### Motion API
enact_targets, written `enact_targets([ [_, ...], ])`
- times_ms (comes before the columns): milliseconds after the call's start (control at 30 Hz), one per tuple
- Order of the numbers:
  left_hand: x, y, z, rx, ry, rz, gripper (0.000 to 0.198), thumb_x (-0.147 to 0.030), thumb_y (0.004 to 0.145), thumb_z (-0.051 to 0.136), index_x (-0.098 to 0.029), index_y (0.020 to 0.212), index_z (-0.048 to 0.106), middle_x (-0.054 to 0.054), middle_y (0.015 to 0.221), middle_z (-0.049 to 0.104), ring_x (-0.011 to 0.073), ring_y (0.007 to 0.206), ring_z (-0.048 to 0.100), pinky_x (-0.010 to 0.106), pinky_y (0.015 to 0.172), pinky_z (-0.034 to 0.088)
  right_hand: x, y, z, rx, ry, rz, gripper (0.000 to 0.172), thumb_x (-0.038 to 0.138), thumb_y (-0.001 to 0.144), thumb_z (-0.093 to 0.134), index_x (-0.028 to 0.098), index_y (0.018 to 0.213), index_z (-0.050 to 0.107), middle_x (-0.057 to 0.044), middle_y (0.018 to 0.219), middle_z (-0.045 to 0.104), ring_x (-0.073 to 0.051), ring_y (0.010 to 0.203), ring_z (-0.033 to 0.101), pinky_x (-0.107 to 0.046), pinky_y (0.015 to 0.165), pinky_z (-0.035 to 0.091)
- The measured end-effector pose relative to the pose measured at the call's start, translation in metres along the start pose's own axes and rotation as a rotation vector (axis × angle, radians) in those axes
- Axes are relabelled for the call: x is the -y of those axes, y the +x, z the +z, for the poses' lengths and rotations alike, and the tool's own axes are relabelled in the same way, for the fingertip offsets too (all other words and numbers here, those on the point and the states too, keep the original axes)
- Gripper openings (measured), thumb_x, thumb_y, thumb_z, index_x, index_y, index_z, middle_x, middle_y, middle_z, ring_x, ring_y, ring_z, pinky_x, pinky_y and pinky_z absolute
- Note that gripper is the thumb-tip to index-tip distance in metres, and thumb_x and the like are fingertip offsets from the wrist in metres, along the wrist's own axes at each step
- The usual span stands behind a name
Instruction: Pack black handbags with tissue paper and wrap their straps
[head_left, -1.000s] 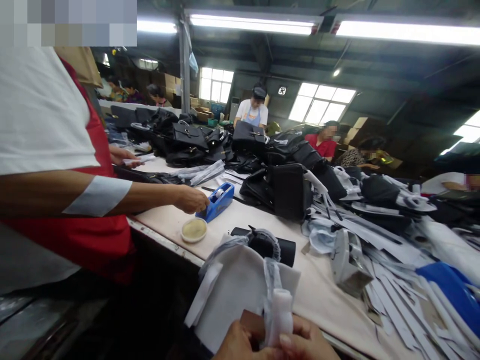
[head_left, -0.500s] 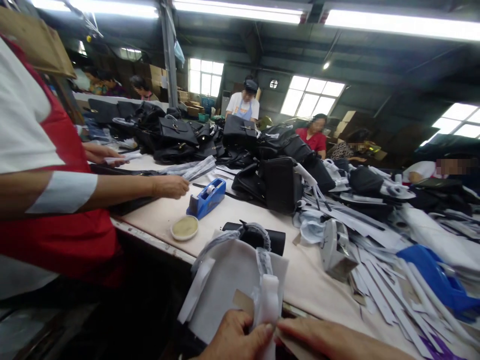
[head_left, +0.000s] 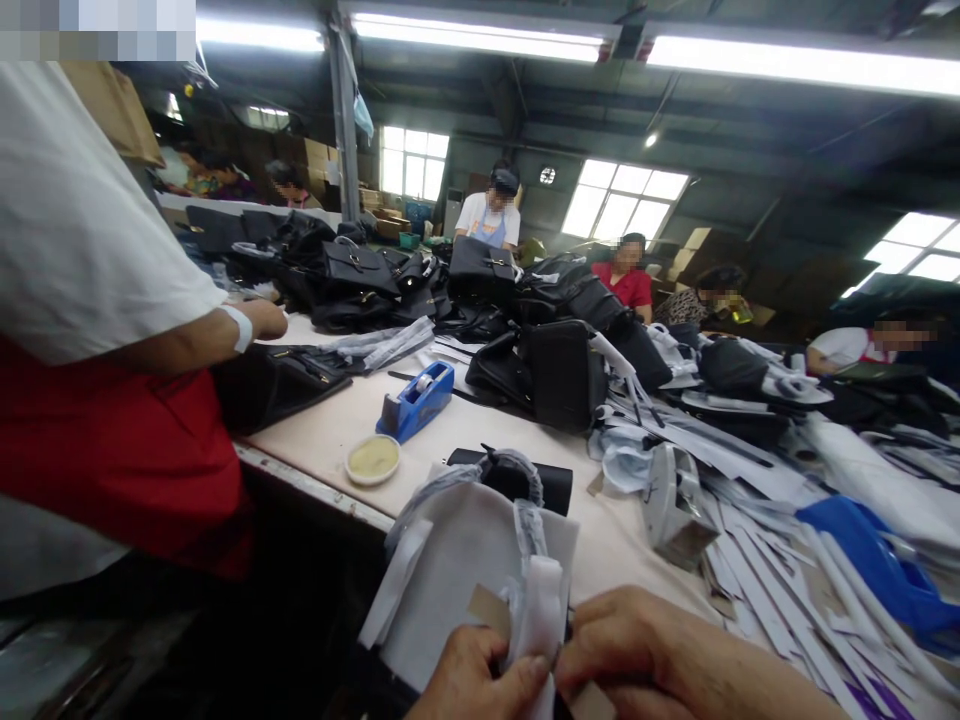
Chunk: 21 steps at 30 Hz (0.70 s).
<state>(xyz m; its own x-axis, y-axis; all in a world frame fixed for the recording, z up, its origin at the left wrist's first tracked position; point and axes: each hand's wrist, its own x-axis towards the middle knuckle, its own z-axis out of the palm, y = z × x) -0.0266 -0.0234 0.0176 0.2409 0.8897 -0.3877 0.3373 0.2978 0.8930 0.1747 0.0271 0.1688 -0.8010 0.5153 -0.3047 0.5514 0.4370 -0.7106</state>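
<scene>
In front of me is a black handbag (head_left: pixel 559 487) largely covered by a white foam sheet (head_left: pixel 442 580), its arched handle (head_left: pixel 529 465) wrapped in clear plastic. My left hand (head_left: pixel 480 675) is closed, with the thumb pressing on a white foam strip (head_left: pixel 544 600) around the lower part of the strap. Beside that strip, my right hand (head_left: pixel 630 645) has its fingers curled against the edge; what they pinch is hidden. A brown card piece (head_left: pixel 489 608) shows above my left thumb, and another brown piece (head_left: pixel 592 703) lies under my right hand.
Ahead on the table are a blue tape dispenser (head_left: pixel 416 400) and a round dish (head_left: pixel 373 459). A grey-white dispenser (head_left: pixel 675 505), white strips (head_left: pixel 780 590) and a blue holder (head_left: pixel 877 565) are at right. Black bags (head_left: pixel 562 370) pile up behind. A co-worker in a red apron (head_left: pixel 112 450) stands at left.
My right hand's fingers have gone from stretched out to curled beside the foam strip. The co-worker's arm has drawn back from near the blue dispenser, revealing a black bag.
</scene>
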Motion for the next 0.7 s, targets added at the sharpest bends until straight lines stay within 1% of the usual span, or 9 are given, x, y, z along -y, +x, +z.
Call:
enact_targets([
  [67, -0.005, -0.001, 0.003, 0.022, 0.007, 0.032, 0.053, -0.064, 0.080, 0.060, -0.013, 0.072, 0.071, 0.002, 0.069, 0.062, 0.0172, 0.070, 0.052, 0.025, 0.057, 0.036, 0.007, 0.003, -0.010, -0.047, 0.002, -0.032, 0.030, 0.023, 0.089, 0.061, 0.029, 0.117, 0.072, -0.002, 0.103, 0.071, -0.018, 0.094, 0.065, -0.025, 0.086, 0.047],
  [133, -0.009, -0.001, 0.006, 0.026, -0.008, 0.053, 0.052, -0.062, 0.083, 0.057, -0.014, 0.067, 0.068, 0.000, 0.061, 0.055, 0.0143, 0.062, 0.047, 0.025, 0.054, 0.033, 0.012, 0.019, -0.014, -0.093, -0.007, -0.082, 0.030, 0.031, 0.092, 0.059, 0.027, 0.120, 0.070, -0.004, 0.106, 0.070, -0.018, 0.095, 0.065, -0.027, 0.087, 0.048],
  [233, -0.011, -0.001, 0.008, 0.030, -0.051, 0.102, 0.044, -0.054, 0.085, 0.058, -0.014, 0.067, 0.064, -0.004, 0.056, 0.043, 0.0115, 0.057, 0.038, 0.027, 0.052, 0.028, 0.018, 0.059, -0.006, -0.095, -0.291, -0.062, 0.029, 0.031, 0.088, 0.063, 0.022, 0.115, 0.071, -0.007, 0.107, 0.071, -0.022, 0.095, 0.066, -0.030, 0.082, 0.050],
  [300, -0.010, -0.001, 0.006, 0.058, -0.127, 0.142, 0.036, -0.048, 0.084, 0.060, -0.014, 0.071, 0.064, -0.004, 0.058, 0.042, 0.0110, 0.058, 0.036, 0.027, 0.053, 0.027, 0.020, 0.085, 0.005, 0.010, -0.598, 0.020, 0.026, 0.026, 0.079, 0.070, 0.018, 0.103, 0.075, -0.010, 0.096, 0.074, -0.027, 0.088, 0.068, -0.033, 0.072, 0.050],
  [367, -0.008, -0.002, 0.004, 0.100, -0.215, 0.172, 0.032, -0.045, 0.083, 0.062, -0.013, 0.078, 0.066, -0.004, 0.063, 0.044, 0.0113, 0.060, 0.038, 0.027, 0.054, 0.029, 0.019, 0.102, 0.014, 0.159, -0.763, 0.082, 0.017, 0.023, 0.076, 0.070, 0.018, 0.090, 0.078, -0.010, 0.083, 0.076, -0.028, 0.079, 0.070, -0.032, 0.065, 0.047],
  [433, -0.008, -0.003, 0.002, 0.116, -0.272, 0.177, 0.033, -0.046, 0.083, 0.063, -0.013, 0.085, 0.068, -0.002, 0.066, 0.049, 0.0131, 0.063, 0.044, 0.027, 0.058, 0.035, 0.014, 0.110, 0.018, 0.211, -0.737, 0.079, 0.012, 0.025, 0.079, 0.070, 0.020, 0.085, 0.079, -0.007, 0.078, 0.077, -0.025, 0.075, 0.070, -0.031, 0.066, 0.046],
  [567, -0.012, -0.005, 0.001, 0.085, -0.324, 0.229, 0.034, -0.046, 0.085, 0.063, -0.016, 0.101, 0.069, 0.002, 0.073, 0.060, 0.0212, 0.081, 0.059, 0.031, 0.073, 0.048, -0.002, 0.109, 0.019, 0.085, -0.421, -0.046, 0.012, 0.033, 0.084, 0.072, 0.023, 0.084, 0.079, 0.000, 0.077, 0.077, -0.015, 0.074, 0.069, -0.026, 0.080, 0.045],
  [633, -0.014, -0.003, 0.003, 0.054, -0.345, 0.279, 0.035, -0.043, 0.084, 0.065, -0.018, 0.107, 0.068, 0.003, 0.076, 0.062, 0.0233, 0.089, 0.061, 0.032, 0.080, 0.050, -0.009, 0.109, 0.020, 0.061, -0.291, -0.100, 0.011, 0.030, 0.085, 0.072, 0.022, 0.086, 0.079, 0.000, 0.078, 0.077, -0.013, 0.074, 0.069, -0.024, 0.083, 0.044],
  [700, -0.012, -0.001, 0.004, 0.051, -0.344, 0.287, 0.036, -0.041, 0.083, 0.067, -0.018, 0.111, 0.067, 0.002, 0.075, 0.062, 0.0233, 0.087, 0.062, 0.033, 0.081, 0.050, -0.013, 0.110, 0.024, 0.035, -0.203, -0.143, 0.011, 0.027, 0.085, 0.072, 0.020, 0.088, 0.079, -0.001, 0.080, 0.077, -0.013, 0.076, 0.069, -0.023, 0.084, 0.045],
])
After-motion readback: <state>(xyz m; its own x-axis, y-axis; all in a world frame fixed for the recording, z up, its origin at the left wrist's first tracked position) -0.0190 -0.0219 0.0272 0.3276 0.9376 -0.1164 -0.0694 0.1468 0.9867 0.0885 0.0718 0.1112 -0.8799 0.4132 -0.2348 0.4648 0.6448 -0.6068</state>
